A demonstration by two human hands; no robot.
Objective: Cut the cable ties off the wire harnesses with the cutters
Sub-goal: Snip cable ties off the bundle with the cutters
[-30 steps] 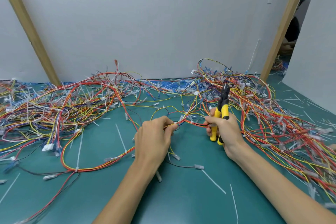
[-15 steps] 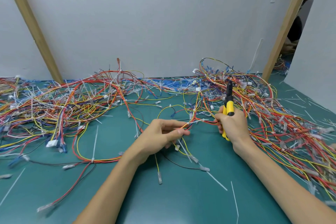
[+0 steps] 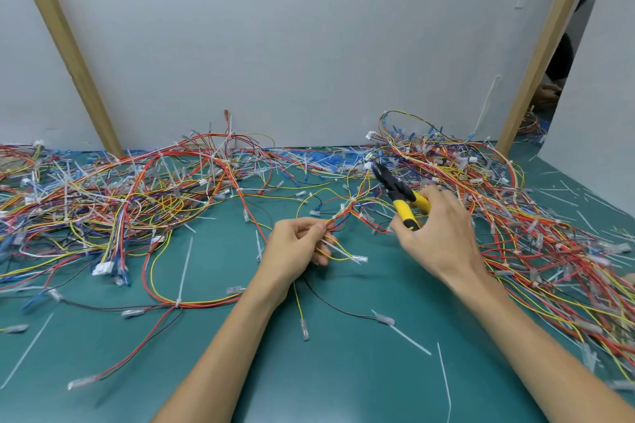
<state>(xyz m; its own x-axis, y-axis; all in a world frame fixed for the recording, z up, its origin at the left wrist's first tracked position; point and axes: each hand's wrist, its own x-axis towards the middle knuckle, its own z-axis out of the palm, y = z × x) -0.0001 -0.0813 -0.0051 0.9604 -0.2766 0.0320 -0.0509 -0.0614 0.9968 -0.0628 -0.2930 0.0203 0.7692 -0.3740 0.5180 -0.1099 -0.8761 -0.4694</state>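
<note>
Left to right. A slanted wooden post (image 3: 65, 45) leans against the white back panel (image 3: 309, 45), meeting the green table mat (image 3: 343, 371) at its far edge. Below it, a dense left heap of wire harnesses (image 3: 120, 203) covers the mat from the left border to about mid-width, many white ties projecting from it. One red and yellow loop (image 3: 165, 299) trails toward the viewer, bound by a long white cable tie (image 3: 185, 264).

The left hand (image 3: 292, 251) is at centre, thumb and forefinger pinched together on a thin red-and-yellow held harness (image 3: 338, 215), which runs up and right into the far tangle. Loose leads hang from the hand onto the mat.

Just right of it, apart from the wires, the right hand (image 3: 439, 237) curls round the yellow handles of the cutters (image 3: 400, 196). The black head points up and left, above the held harness; whether the blades are together cannot be told.

The right heap of harnesses (image 3: 515, 216) spreads from the back panel to the right border, under the right forearm. Cut ties (image 3: 584, 203) lie scattered beyond it, near a second wooden post (image 3: 546, 45).

The broadest stretch of visible mat lies along the near edge, between and around the forearms, crossed by a few stray ties (image 3: 410, 340).
</note>
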